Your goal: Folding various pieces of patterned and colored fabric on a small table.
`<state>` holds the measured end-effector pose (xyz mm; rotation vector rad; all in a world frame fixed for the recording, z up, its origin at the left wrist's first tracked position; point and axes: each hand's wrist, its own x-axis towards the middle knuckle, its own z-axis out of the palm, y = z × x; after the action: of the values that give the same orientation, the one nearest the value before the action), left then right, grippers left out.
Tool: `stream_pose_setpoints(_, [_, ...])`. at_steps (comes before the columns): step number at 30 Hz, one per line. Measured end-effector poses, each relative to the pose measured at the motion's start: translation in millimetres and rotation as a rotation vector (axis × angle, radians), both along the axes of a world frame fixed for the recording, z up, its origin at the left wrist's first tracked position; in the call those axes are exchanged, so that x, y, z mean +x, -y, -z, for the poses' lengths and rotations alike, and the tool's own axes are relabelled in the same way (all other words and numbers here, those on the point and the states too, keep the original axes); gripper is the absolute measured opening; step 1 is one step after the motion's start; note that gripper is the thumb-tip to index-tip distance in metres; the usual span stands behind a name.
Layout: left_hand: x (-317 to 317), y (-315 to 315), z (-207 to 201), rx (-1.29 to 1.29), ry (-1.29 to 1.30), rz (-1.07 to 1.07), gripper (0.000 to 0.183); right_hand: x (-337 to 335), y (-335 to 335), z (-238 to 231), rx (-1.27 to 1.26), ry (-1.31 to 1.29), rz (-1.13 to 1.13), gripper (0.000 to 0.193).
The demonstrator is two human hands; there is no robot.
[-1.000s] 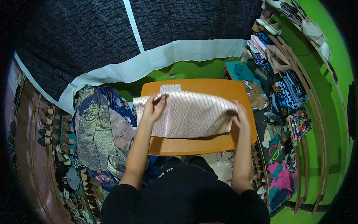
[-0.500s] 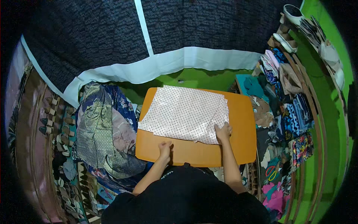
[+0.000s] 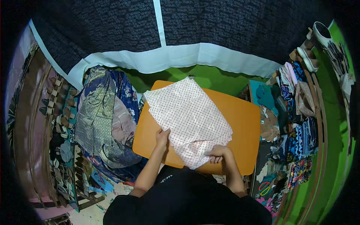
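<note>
Orange table [image 3: 245,123] sitting low on a bright green floor [image 3: 210,80], with cloth heaped all around it. Closest in, the right hand [image 3: 219,153] is at the near edge of the white dotted cloth [image 3: 187,116], fingers [image 3: 214,159] curled down and pinching a bunched bit of the fabric. The left hand [image 3: 162,137] sits just to the left of that, fingers laid mostly flat and pressing the cloth's left near edge onto the table. The cloth itself is spread across the middle of the table, turned at an angle, far corner reaching the table's far edge. Left of the table there's a pile of blue and green patterned fabrics [image 3: 101,120]. On the right, more folded colourful fabrics [image 3: 300,127]. Farther back hangs a dark patterned sheet with a pale blue border [image 3: 176,58].
</note>
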<state>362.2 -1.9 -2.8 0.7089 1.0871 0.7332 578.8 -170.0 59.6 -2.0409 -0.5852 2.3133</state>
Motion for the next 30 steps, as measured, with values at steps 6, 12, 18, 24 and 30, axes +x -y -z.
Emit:
stream_pose_setpoints(6, [2,-20,-4,0.008,-0.115,0.061,0.019,72,-66,3,1.037,0.876,0.401,0.043])
stream_pose_setpoints(12, [15,-19,11,0.022,-0.217,0.1,0.023,103,-124,82,1.12,0.707,0.435,0.061])
stream_pose_setpoints(18, [6,-15,10,-0.03,-0.074,0.036,0.034,91,-152,73,0.95,0.544,0.264,0.072])
stream_pose_setpoints(24, [14,-27,5,-0.112,0.149,0.203,0.047,90,-153,29,0.331,-0.228,0.534,0.06])
stream_pose_setpoints(30, [30,-73,-30,-0.375,0.489,0.271,0.038,120,-144,15,0.371,-0.409,0.73,0.05])
